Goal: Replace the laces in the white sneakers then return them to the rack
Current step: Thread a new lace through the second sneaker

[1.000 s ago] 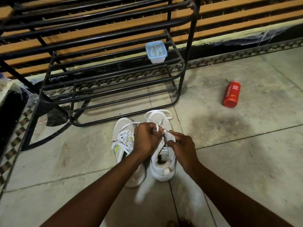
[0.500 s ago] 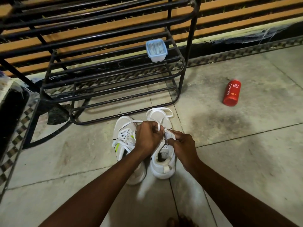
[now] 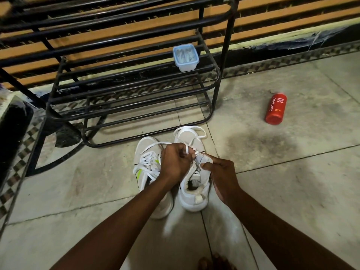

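Pale stone-tile floor (image 3: 292, 182), with thin joints and a dark stain to the right of the shoes. Along the far edge, a checkered border strip (image 3: 292, 61), and behind it a wall of orange-brown slats (image 3: 272, 22). Black metal shoe rack (image 3: 136, 78) standing against this wall. On one of its lower tiers, near the right end, a small plastic container with blue lid (image 3: 185, 57). Well apart to the right, a red body wash bottle (image 3: 276, 108) lying on its side on the floor.

Just in front of the rack, two white sneakers side by side on the floor, toes toward the rack. Left-side sneaker (image 3: 144, 152) already laced, with a yellow-green mark on its side. Right-side sneaker (image 3: 194, 200) with a loose white lace (image 3: 190, 130) looping over its toe. Left hand (image 3: 175, 162) above the middle of this sneaker, fingers curled tight around the lace. Right hand (image 3: 222, 178) just beside, thumb and fingers pinching the tongue near the top eyelets. Both hands nearly touching. Bare toes (image 3: 214, 263) at the bottom edge.
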Motion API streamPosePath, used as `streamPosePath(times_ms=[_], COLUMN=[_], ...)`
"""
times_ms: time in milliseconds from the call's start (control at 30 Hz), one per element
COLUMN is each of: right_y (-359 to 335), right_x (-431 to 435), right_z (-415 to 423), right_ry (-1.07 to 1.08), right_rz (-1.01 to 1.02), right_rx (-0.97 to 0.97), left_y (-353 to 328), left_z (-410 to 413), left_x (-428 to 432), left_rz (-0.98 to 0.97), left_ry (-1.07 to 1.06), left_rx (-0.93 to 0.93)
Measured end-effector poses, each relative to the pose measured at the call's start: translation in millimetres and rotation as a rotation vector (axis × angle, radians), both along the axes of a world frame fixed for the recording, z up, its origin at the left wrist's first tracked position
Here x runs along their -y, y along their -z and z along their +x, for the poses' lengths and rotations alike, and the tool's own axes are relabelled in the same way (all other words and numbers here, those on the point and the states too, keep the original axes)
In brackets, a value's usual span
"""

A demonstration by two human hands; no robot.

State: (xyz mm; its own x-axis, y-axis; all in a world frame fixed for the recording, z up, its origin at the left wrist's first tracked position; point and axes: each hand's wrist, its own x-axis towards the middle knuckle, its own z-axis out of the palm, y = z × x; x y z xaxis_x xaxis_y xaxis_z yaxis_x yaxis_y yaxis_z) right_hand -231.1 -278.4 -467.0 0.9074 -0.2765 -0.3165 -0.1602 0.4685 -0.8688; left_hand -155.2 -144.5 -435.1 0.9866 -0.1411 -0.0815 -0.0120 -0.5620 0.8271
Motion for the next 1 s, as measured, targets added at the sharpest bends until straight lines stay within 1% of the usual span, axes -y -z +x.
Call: streamPosePath(times_ms=[100,167,267,400,467,533,567,667,700,767,933,1000], right_y=[1.7,2.3,0.9,-3.4,-5.0,-4.8,-4.6,-5.1,-5.5,-6.3,-12.0,-13.5], right_x=[0.0,0.8,2.3,1.2,0.3,-0.3,-0.3,2.5,3.2,5.7,8.3,9.9], right_z=[0.8,1.1,0.9,1.0,0.3,0.4,1.2,8.1,9.7,12.3,25.3,32.6], right_ry=[0.000,-0.002,-0.021,-0.065,-0.082,-0.112,-0.112,-0.092,-0.085,-0.068,-0.105,-0.127], right_rz=[-0.012,-0.052,-0.169,-0.409,-0.464,-0.500,-0.496,-0.349,-0.330,-0.427,-0.856,-0.950], right_rx=[-0.001,-0.010,-0.032,-0.029,-0.019,-0.017,-0.030,-0.114,-0.127,-0.117,-0.040,-0.042], left_y=[0.6,-0.6,-1.9,-5.8,-7.0,-6.6,-5.9,-3.8,-3.3,-2.4,-1.9,-2.2], left_z=[1.5,1.7,-0.7,-1.1,-0.5,0.1,0.7,3.1,3.8,4.7,5.4,4.8], left_x=[1.3,2.5,2.8,0.5,0.8,1.3,1.6,1.7,1.3,1.6,2.0,1.3], left_rz=[-0.087,-0.098,0.014,0.135,0.151,0.096,0.056,-0.011,-0.019,-0.030,-0.023,-0.030], left_ry=[-0.044,-0.036,0.038,0.202,0.210,0.156,0.121,0.025,0.004,-0.012,-0.021,-0.026], left_rx=[-0.053,-0.064,0.018,0.161,0.165,0.119,0.085,-0.018,-0.040,-0.065,-0.069,-0.062])
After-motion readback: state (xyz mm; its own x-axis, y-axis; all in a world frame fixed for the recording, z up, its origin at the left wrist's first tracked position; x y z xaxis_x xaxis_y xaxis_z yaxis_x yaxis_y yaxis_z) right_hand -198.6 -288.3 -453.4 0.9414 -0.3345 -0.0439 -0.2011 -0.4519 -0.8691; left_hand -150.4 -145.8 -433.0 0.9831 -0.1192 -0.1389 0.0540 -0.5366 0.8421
